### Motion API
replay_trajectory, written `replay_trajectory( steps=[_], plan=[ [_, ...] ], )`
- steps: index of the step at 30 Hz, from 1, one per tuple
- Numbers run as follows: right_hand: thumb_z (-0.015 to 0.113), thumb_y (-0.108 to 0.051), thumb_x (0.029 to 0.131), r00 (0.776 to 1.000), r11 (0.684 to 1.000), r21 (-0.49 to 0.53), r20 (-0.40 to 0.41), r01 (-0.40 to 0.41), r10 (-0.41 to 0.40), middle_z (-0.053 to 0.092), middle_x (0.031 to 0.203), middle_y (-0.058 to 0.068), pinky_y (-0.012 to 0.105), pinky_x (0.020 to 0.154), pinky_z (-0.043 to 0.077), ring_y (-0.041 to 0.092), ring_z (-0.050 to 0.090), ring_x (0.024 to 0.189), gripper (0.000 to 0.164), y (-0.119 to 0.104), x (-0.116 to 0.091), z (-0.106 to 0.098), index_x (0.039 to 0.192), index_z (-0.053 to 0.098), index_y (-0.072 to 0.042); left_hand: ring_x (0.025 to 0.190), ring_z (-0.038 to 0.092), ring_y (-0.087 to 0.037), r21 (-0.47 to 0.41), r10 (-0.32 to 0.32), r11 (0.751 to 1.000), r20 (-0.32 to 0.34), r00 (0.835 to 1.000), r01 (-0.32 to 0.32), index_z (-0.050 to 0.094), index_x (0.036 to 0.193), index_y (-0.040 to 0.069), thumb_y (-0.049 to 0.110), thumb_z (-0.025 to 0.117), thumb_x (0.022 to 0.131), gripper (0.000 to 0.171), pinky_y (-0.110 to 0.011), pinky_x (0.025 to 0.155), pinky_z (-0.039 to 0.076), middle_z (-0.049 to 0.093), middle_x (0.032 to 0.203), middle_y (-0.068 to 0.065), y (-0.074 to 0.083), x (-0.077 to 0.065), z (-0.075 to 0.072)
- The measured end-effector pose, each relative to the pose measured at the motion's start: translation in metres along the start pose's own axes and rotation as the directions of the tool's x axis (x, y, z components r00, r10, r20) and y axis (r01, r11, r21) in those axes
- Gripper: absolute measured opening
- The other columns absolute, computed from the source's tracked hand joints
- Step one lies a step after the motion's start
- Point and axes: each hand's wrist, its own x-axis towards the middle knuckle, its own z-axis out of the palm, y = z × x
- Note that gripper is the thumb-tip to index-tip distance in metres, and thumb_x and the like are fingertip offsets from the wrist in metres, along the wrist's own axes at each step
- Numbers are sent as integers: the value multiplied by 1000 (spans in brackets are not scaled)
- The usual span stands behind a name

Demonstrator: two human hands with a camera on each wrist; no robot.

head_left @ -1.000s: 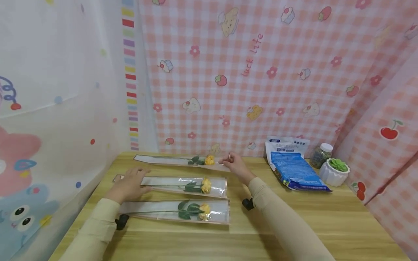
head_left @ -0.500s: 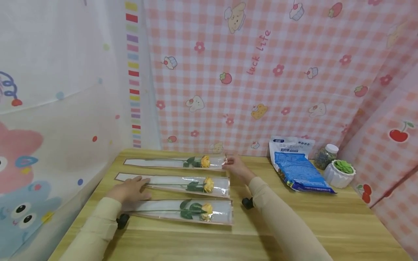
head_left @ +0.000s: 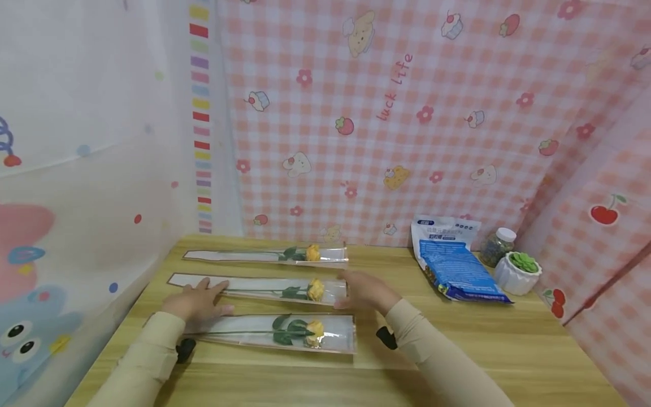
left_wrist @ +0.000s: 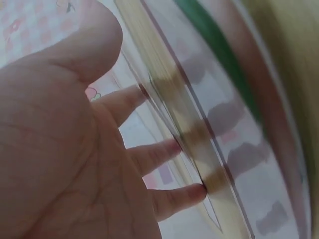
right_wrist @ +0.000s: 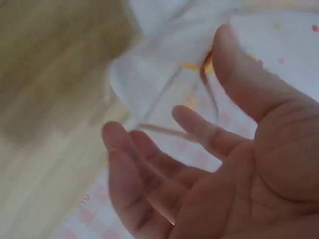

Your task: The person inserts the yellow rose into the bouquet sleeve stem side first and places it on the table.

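Observation:
Three single yellow roses in clear, edged sleeves lie in rows across the table: the back rose (head_left: 313, 253), the middle rose (head_left: 316, 290) and the front rose (head_left: 315, 333). My left hand (head_left: 195, 302) is at the stem end of the middle sleeve with fingers spread; in the left wrist view its fingertips (left_wrist: 192, 195) touch a sleeve's edge. At the flower end of the middle sleeve is my right hand (head_left: 367, 291). The right wrist view shows this hand's thumb (right_wrist: 234, 69) and fingers apart, the sleeve's opening beyond them; contact there is unclear.
A blue and white pouch (head_left: 458, 268) leans at the back right. Beside it stand a white-lidded jar (head_left: 497, 247) and a green succulent in a white pot (head_left: 517, 275). A pink checked cloth (head_left: 325, 141) hangs behind the wooden table (head_left: 432, 350).
My right hand has let go of the back sleeve and come forward to the middle one. The back sleeve has shifted left. My left hand stays at the middle sleeve's stem end.

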Motion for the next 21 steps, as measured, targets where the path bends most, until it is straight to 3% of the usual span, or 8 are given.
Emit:
replay_trajectory(
  steps=[4, 11, 15, 18, 21],
  plan=[
    [79, -33, 89, 998, 999, -21, -51, -33, 32, 66, 119, 14, 51, 98, 50, 31, 63, 110, 68, 1, 9, 8, 145, 51, -6, 136, 15, -71, -5, 12, 1000, 3, 1000, -12, 30, 159, 8, 64, 55, 96, 88, -86, 92, 26, 15, 157, -40, -4, 8, 3],
    [77, -27, 91, 992, 995, 91, -114, -40, 50, 50, 146, 23, 55, 107, 43, 40, 53, 129, 77, 7, 14, 10, 153, 39, -3, 136, 14, -71, -2, 79, 997, -50, 996, -79, 28, 156, -3, 57, 58, 98, 89, -82, 99, 25, 13, 155, -44, -10, 19, 6],
    [72, -34, 96, 986, 992, 116, -151, -46, 64, 42, 153, 25, 59, 108, 40, 44, 47, 135, 75, 4, 4, 7, 155, 35, -5, 137, 17, -69, -24, 123, 992, -60, 991, -125, 29, 156, -4, 53, 63, 96, 89, -80, 101, 25, 16, 156, -43, -10, 6, 3],
    [68, -32, 98, 984, 982, 188, -174, 7, 27, 54, 140, 24, 56, 98, 49, 42, 57, 123, 57, 1, -12, 3, 145, 49, -5, 140, 23, -62, -74, 187, 980, -7, 982, -187, 34, 155, -2, 47, 65, 97, 82, -76, 105, 26, 23, 156, -39, -8, -9, 0],
    [69, -26, 98, 985, 957, 271, -158, 104, -63, 62, 125, 20, 48, 86, 54, 34, 63, 106, 42, 4, -30, 2, 132, 60, -3, 139, 27, -61, -103, 231, 969, 63, 971, -224, 42, 152, -1, 40, 67, 97, 73, -74, 107, 26, 29, 153, -40, -5, -22, -2]
  ],
)
